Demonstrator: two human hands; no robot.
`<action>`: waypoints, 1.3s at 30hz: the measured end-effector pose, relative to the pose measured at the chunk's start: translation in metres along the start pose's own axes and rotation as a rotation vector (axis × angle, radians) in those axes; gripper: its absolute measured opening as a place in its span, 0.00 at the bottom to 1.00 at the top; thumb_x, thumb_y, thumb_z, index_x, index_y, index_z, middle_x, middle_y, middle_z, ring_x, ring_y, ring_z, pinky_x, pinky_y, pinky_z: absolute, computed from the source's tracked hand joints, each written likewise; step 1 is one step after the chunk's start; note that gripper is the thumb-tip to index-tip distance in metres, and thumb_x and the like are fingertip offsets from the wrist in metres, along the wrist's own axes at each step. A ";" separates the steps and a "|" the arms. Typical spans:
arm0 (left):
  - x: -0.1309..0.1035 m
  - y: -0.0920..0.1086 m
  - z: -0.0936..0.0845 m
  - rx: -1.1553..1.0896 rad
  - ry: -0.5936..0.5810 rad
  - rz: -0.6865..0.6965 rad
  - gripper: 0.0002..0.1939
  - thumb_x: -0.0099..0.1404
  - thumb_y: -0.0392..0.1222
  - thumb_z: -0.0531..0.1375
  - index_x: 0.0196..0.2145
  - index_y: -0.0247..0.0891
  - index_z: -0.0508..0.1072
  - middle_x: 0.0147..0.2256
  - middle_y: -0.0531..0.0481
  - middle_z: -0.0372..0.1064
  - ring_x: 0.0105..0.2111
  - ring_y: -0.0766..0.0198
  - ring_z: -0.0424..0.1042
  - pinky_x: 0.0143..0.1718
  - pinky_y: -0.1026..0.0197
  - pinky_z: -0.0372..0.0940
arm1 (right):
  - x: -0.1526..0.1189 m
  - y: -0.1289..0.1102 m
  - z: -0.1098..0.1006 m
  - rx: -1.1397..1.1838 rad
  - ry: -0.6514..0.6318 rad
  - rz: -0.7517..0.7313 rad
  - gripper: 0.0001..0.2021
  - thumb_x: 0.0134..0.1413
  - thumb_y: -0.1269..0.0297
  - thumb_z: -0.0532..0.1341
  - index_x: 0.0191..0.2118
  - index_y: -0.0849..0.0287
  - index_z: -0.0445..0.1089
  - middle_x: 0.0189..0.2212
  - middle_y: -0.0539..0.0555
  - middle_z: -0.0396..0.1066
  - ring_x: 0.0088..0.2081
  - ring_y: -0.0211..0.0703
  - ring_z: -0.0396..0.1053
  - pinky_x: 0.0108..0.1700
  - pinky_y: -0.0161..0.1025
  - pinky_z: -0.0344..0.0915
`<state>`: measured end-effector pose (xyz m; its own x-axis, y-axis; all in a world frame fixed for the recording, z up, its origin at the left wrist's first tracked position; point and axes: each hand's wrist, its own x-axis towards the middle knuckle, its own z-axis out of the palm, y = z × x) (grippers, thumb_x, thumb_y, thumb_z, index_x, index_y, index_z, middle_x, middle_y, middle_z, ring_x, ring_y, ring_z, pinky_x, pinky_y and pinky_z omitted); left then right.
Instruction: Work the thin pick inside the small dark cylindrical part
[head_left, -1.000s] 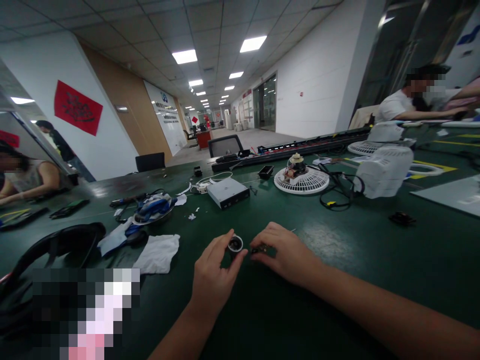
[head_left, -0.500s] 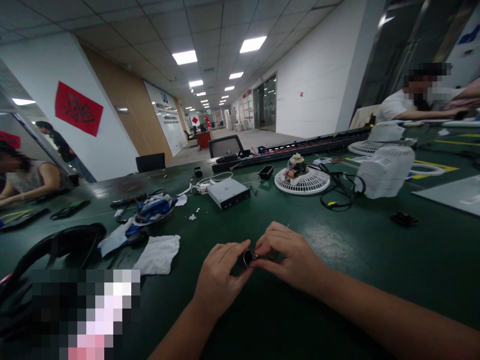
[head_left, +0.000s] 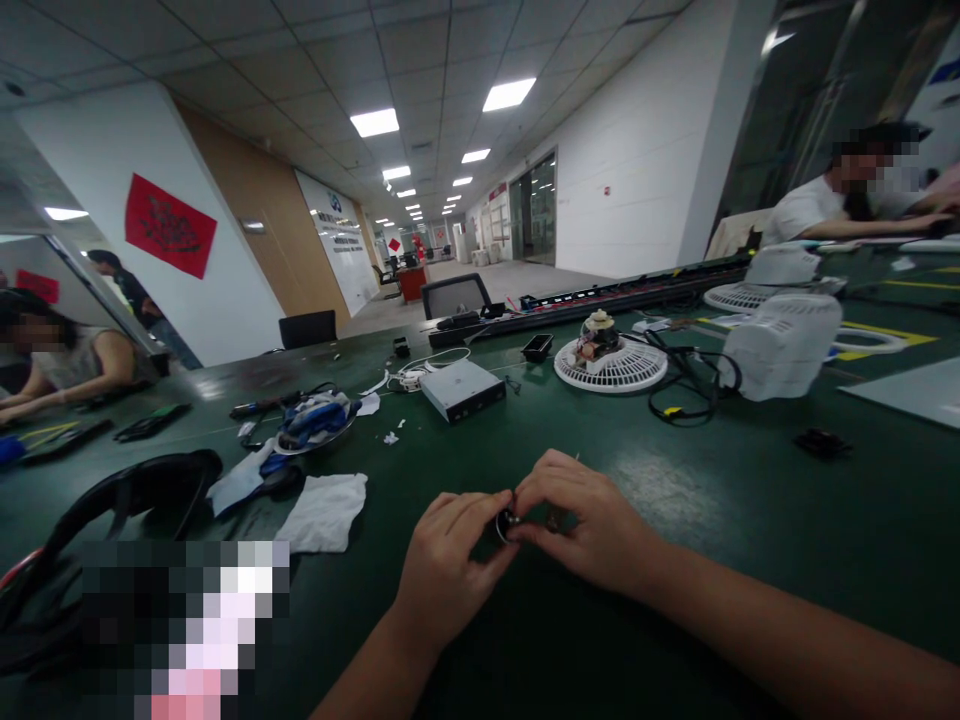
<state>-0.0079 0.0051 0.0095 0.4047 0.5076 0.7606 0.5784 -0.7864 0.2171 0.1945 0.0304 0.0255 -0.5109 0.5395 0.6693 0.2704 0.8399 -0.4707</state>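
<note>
Close together above the dark green table (head_left: 585, 650), my two hands meet around a small round dark part with a shiny rim (head_left: 504, 524). Thumb and fingers of my left hand (head_left: 450, 560) pinch it by its edge. From the other side, my right hand (head_left: 585, 515) pinches at the part's right edge, where a small metallic bit shows between the fingertips. A thin pale tip sticks up past the right knuckles, and something small and brownish shows under the right palm; I cannot make out either. The fingers cover much of the part.
White crumpled tissue (head_left: 324, 512) lies left of my hands, near a black headset-like band (head_left: 142, 480). Ahead are a silver disc drive (head_left: 461, 388), a white fan grille with a motor (head_left: 611, 365), black cables (head_left: 694, 385) and a white housing (head_left: 784, 345). People sit at both sides.
The view has shifted slightly, so everything appears a little further right and lower. Both hands keep their pinch, and the round part is turned slightly, with more of it covered by fingers.
</note>
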 end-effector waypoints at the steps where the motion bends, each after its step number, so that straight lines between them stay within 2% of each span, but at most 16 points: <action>1: 0.000 0.000 0.000 0.002 -0.001 -0.006 0.16 0.63 0.36 0.65 0.49 0.37 0.71 0.41 0.46 0.78 0.39 0.58 0.77 0.40 0.55 0.72 | 0.000 0.000 0.000 0.005 -0.004 0.021 0.06 0.54 0.71 0.68 0.36 0.58 0.72 0.33 0.52 0.75 0.37 0.43 0.68 0.39 0.41 0.65; 9: 0.000 -0.001 0.001 -0.018 -0.012 -0.017 0.15 0.63 0.34 0.64 0.48 0.38 0.71 0.41 0.46 0.78 0.39 0.58 0.77 0.39 0.55 0.71 | 0.000 0.000 0.000 0.016 0.021 0.034 0.07 0.54 0.71 0.68 0.33 0.58 0.68 0.33 0.52 0.75 0.37 0.43 0.68 0.38 0.40 0.65; 16: 0.000 0.000 0.001 -0.017 -0.016 -0.009 0.15 0.64 0.37 0.64 0.48 0.37 0.71 0.41 0.46 0.78 0.39 0.57 0.77 0.39 0.55 0.71 | 0.001 0.003 0.001 0.045 0.054 -0.113 0.07 0.54 0.66 0.70 0.30 0.59 0.71 0.32 0.52 0.74 0.36 0.42 0.68 0.38 0.41 0.64; 20: -0.001 0.001 0.001 -0.016 -0.013 -0.002 0.15 0.64 0.38 0.64 0.48 0.37 0.70 0.41 0.46 0.78 0.39 0.58 0.77 0.40 0.55 0.71 | 0.000 0.002 0.002 0.039 0.038 -0.129 0.03 0.55 0.69 0.69 0.34 0.58 0.75 0.33 0.53 0.75 0.36 0.42 0.69 0.38 0.40 0.65; 24: -0.002 0.000 0.002 -0.016 -0.004 -0.013 0.16 0.63 0.34 0.65 0.48 0.38 0.70 0.41 0.47 0.78 0.39 0.58 0.77 0.41 0.55 0.70 | 0.000 0.003 0.002 0.056 0.003 -0.130 0.05 0.57 0.73 0.66 0.37 0.57 0.75 0.36 0.53 0.77 0.38 0.42 0.70 0.40 0.42 0.66; 28: -0.001 -0.001 0.002 -0.014 -0.012 -0.020 0.19 0.61 0.34 0.66 0.50 0.38 0.70 0.42 0.46 0.77 0.40 0.58 0.77 0.40 0.55 0.71 | 0.000 0.005 0.003 0.052 0.002 -0.112 0.07 0.58 0.74 0.64 0.42 0.57 0.74 0.35 0.53 0.78 0.36 0.42 0.71 0.41 0.43 0.66; 34: -0.001 -0.001 0.002 -0.009 0.007 -0.007 0.18 0.62 0.36 0.66 0.49 0.38 0.70 0.42 0.45 0.78 0.39 0.58 0.77 0.39 0.55 0.72 | 0.003 0.004 0.004 -0.001 0.026 -0.128 0.06 0.57 0.75 0.64 0.37 0.57 0.76 0.33 0.52 0.78 0.35 0.41 0.70 0.37 0.40 0.66; 39: 0.000 0.001 0.000 -0.021 0.000 -0.005 0.17 0.63 0.34 0.64 0.49 0.39 0.70 0.41 0.45 0.78 0.38 0.57 0.77 0.39 0.55 0.72 | 0.003 0.001 0.004 0.019 0.030 -0.151 0.04 0.57 0.74 0.64 0.36 0.58 0.73 0.31 0.52 0.77 0.33 0.41 0.71 0.38 0.42 0.66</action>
<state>-0.0072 0.0050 0.0095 0.4019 0.5120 0.7591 0.5659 -0.7907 0.2337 0.1900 0.0327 0.0252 -0.5200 0.4090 0.7499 0.1767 0.9104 -0.3740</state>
